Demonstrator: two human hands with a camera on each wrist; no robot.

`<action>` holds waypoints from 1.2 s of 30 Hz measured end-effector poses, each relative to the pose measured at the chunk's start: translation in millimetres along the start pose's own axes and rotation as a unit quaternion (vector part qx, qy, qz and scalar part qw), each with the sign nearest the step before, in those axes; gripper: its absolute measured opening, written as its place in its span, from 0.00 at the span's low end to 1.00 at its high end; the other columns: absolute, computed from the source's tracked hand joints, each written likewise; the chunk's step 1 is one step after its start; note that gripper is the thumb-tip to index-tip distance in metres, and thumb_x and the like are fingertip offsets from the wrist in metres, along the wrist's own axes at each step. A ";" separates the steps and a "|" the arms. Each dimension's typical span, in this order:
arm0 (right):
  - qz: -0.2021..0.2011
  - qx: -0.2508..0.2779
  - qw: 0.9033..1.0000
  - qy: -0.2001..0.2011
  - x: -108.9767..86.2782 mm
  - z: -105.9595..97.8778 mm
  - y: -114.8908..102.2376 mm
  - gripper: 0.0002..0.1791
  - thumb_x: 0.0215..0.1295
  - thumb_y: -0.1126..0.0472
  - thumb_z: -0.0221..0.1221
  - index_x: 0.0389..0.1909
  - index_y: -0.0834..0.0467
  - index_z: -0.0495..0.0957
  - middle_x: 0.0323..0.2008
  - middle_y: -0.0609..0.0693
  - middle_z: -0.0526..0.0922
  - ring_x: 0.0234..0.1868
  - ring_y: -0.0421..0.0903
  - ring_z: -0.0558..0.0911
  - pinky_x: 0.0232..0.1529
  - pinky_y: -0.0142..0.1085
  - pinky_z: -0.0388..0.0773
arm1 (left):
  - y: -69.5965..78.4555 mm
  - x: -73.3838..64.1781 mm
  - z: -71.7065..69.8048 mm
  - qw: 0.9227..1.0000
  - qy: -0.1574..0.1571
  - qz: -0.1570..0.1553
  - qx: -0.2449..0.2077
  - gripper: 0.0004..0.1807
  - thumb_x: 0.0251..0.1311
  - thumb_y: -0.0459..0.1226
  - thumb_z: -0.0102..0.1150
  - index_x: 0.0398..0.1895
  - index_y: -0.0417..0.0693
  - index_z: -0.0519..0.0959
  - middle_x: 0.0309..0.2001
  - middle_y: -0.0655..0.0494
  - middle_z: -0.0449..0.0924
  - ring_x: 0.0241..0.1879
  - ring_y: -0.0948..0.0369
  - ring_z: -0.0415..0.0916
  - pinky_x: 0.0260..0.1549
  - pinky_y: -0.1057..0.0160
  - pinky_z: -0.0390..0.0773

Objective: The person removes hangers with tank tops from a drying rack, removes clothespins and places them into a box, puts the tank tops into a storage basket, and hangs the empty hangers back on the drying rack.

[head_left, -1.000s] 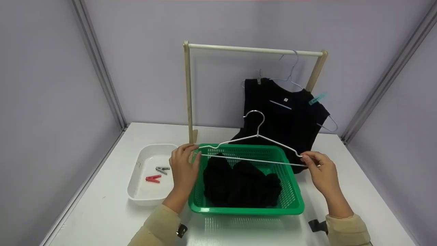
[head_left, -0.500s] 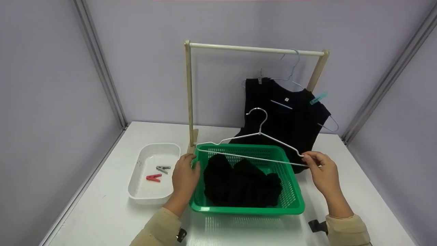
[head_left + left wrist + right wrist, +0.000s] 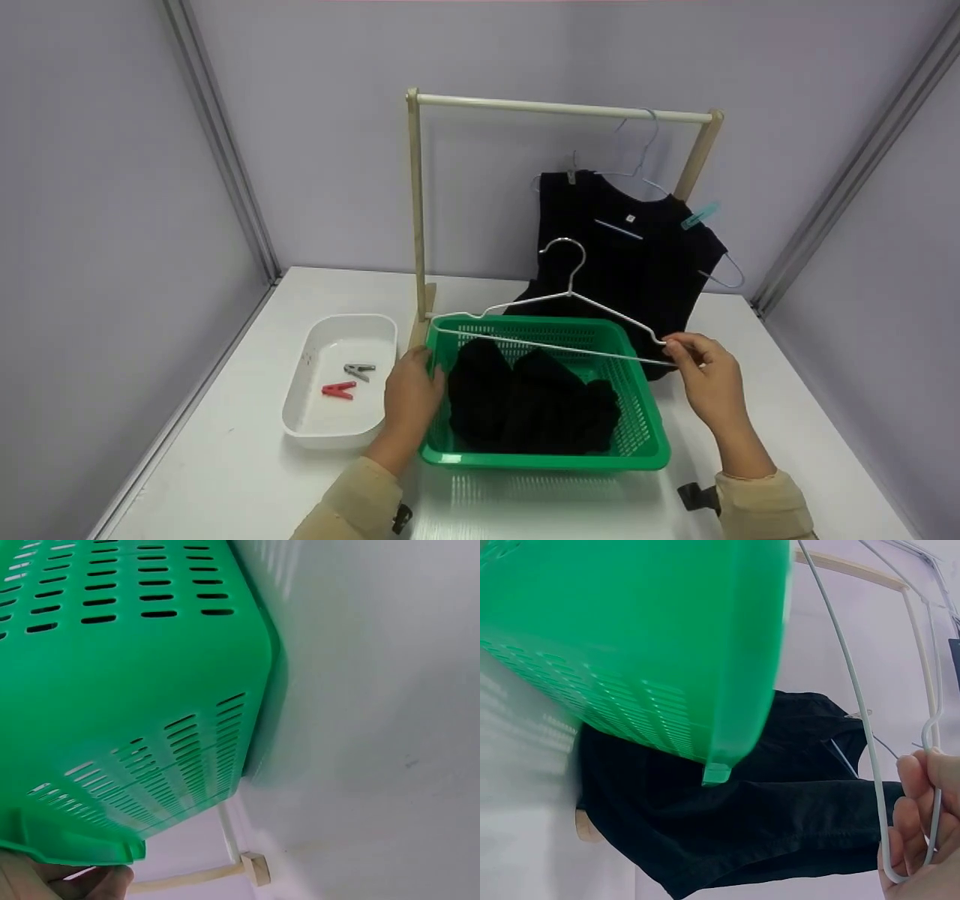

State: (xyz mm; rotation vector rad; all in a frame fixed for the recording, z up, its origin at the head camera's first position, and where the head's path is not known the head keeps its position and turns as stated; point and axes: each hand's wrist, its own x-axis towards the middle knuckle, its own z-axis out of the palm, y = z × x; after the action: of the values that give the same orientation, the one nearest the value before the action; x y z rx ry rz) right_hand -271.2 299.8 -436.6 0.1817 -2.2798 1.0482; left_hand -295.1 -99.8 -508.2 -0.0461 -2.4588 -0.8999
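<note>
My right hand (image 3: pixel 709 379) pinches one end of a white wire clothes hanger (image 3: pixel 570 295), its hook upward, above a green plastic basket (image 3: pixel 544 463). In the right wrist view, the fingers (image 3: pixel 909 814) curl round the hanger's end loop. My left hand (image 3: pixel 411 394) is off the hanger, at the basket's left rim, with fingers loosely bent. In the left wrist view its fingertips (image 3: pixel 109 881) lie close by the rim; whether they touch it is unclear. Crumpled black cloth (image 3: pixel 529 405) lies inside the basket.
Behind the basket, a black sleeveless top (image 3: pixel 626 247) with clothespins hangs on another hanger from a wooden-legged rack (image 3: pixel 562 109). At the left, a white tray (image 3: pixel 294 405) holds a grey clothespin (image 3: pixel 360 371) and a red clothespin (image 3: pixel 339 390). Walls enclose the white table.
My left hand has let go of the hanger's left end and moved down to the basket's left rim. The right hand still holds the hanger almost in place.
</note>
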 end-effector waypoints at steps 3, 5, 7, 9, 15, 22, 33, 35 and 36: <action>-0.001 0.001 1.000 -0.001 0.5 0.5 -0.6 0.08 0.71 0.63 0.60 0.42 0.62 0.85 0.34 0.54 0.85 0.32 0.31 0.76 0.33 0.21 0.70 | -0.4 -0.2 1.0 1.000 0.006 0.014 0.021 0.15 0.56 0.30 0.67 0.45 0.29 0.83 0.50 0.39 0.82 0.50 0.44 0.81 0.49 0.47 0.80; -0.001 0.004 1.000 0.000 1.7 0.3 -1.9 0.08 0.71 0.63 0.60 0.42 0.62 0.85 0.34 0.55 0.85 0.32 0.31 0.76 0.32 0.21 0.70 | 0.1 0.4 1.8 0.999 0.008 0.019 0.028 0.14 0.56 0.30 0.67 0.45 0.29 0.83 0.50 0.39 0.83 0.48 0.44 0.81 0.48 0.47 0.81; -0.002 0.008 1.000 0.003 4.2 -0.5 -4.0 0.08 0.71 0.63 0.61 0.42 0.62 0.85 0.34 0.55 0.86 0.31 0.31 0.76 0.32 0.21 0.71 | 0.9 0.8 2.2 0.999 0.010 0.020 0.033 0.14 0.56 0.29 0.66 0.44 0.30 0.84 0.49 0.40 0.83 0.48 0.43 0.82 0.47 0.47 0.81; -0.005 0.010 1.000 0.009 7.3 -1.9 -7.1 0.08 0.71 0.63 0.61 0.42 0.62 0.85 0.34 0.55 0.86 0.30 0.31 0.76 0.30 0.21 0.70 | 1.8 1.0 2.4 0.999 0.010 0.020 0.037 0.14 0.56 0.29 0.66 0.45 0.30 0.84 0.50 0.40 0.83 0.47 0.43 0.81 0.46 0.47 0.81; -0.019 0.000 1.000 0.023 20.7 -7.7 -20.4 0.08 0.71 0.61 0.61 0.42 0.61 0.86 0.33 0.55 0.87 0.30 0.31 0.76 0.30 0.22 0.68 | 4.5 -0.3 0.3 0.999 0.006 0.015 0.049 0.14 0.57 0.30 0.65 0.46 0.31 0.84 0.51 0.40 0.82 0.48 0.43 0.81 0.46 0.47 0.82; -0.028 -0.020 0.999 0.031 46.0 -14.2 -35.7 0.11 0.72 0.59 0.61 0.43 0.63 0.85 0.34 0.57 0.86 0.32 0.28 0.74 0.33 0.22 0.67 | 5.0 -0.9 -1.1 0.999 -0.007 0.011 0.047 0.14 0.60 0.30 0.64 0.48 0.31 0.83 0.54 0.39 0.81 0.50 0.43 0.81 0.47 0.47 0.82; -0.050 -0.041 0.997 0.040 85.4 3.0 -52.6 0.13 0.72 0.57 0.60 0.44 0.63 0.85 0.36 0.57 0.87 0.31 0.24 0.73 0.34 0.25 0.68 | 4.5 -2.0 -1.3 0.999 0.009 0.024 0.043 0.12 0.60 0.29 0.62 0.44 0.29 0.83 0.51 0.37 0.81 0.48 0.41 0.81 0.46 0.47 0.82; -0.050 -0.042 0.997 0.046 92.4 7.0 -56.8 0.13 0.72 0.57 0.60 0.44 0.64 0.85 0.36 0.57 0.87 0.32 0.26 0.74 0.36 0.27 0.69 | 4.9 -1.0 0.4 0.999 0.003 0.020 0.040 0.12 0.60 0.29 0.62 0.45 0.29 0.83 0.52 0.37 0.81 0.48 0.42 0.81 0.47 0.47 0.82; -0.051 -0.043 0.997 0.049 96.1 9.3 -58.9 0.13 0.72 0.58 0.61 0.43 0.64 0.86 0.36 0.57 0.87 0.32 0.28 0.75 0.36 0.28 0.69 | 4.9 -1.1 1.1 0.999 0.002 0.020 0.040 0.12 0.60 0.29 0.62 0.45 0.29 0.83 0.52 0.37 0.81 0.49 0.42 0.80 0.47 0.47 0.81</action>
State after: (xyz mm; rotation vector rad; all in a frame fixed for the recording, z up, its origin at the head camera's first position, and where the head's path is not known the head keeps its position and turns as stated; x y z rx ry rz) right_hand -331.3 265.2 -347.2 0.2042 -2.1991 0.8853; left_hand -293.7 -95.2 -506.5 -0.0649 -2.4789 -0.7847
